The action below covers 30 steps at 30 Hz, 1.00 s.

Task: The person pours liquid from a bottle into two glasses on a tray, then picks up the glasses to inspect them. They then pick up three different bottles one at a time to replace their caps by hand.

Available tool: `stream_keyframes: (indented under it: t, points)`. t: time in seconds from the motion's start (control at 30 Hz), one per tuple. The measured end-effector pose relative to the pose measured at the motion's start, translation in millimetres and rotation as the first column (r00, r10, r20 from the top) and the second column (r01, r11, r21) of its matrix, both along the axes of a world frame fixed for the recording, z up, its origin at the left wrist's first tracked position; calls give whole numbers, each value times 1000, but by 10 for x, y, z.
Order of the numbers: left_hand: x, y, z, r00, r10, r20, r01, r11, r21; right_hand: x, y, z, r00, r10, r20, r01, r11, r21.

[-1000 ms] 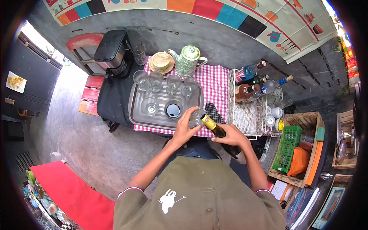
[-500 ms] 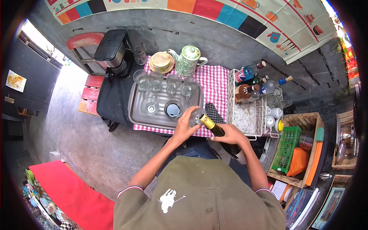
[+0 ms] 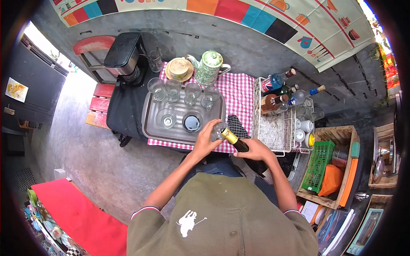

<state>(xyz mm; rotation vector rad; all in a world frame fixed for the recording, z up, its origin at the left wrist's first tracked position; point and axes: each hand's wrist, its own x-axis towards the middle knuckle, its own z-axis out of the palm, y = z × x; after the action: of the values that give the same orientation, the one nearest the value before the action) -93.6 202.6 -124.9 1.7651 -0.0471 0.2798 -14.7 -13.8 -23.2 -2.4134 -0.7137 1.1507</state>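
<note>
Dark glass bottle with a gold-foil neck (image 3: 240,145) slants in the right hand (image 3: 257,150), grasped around its body, its mouth close by the clear drinking glass (image 3: 218,130) gripped in the left hand (image 3: 207,141); whether they touch, I cannot tell. Too steep a tilt could spill or chip the rim. Just beyond the left hand, on the grey rectangular tray (image 3: 171,137), a round glass with dark contents (image 3: 192,122) could topple if knuckles brushed it.

Bottle (image 3: 240,145) in right grip (image 3: 257,150), glass (image 3: 218,128) in left grip (image 3: 206,141).
</note>
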Motion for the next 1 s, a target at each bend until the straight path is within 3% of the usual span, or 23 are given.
stream_keyframes:
  t: [1.0]
  points:
    - [-18, -40, -79, 999, 14, -39, -17, 998, -61, 6, -60, -146, 1000, 8, 11, -8, 1000, -3]
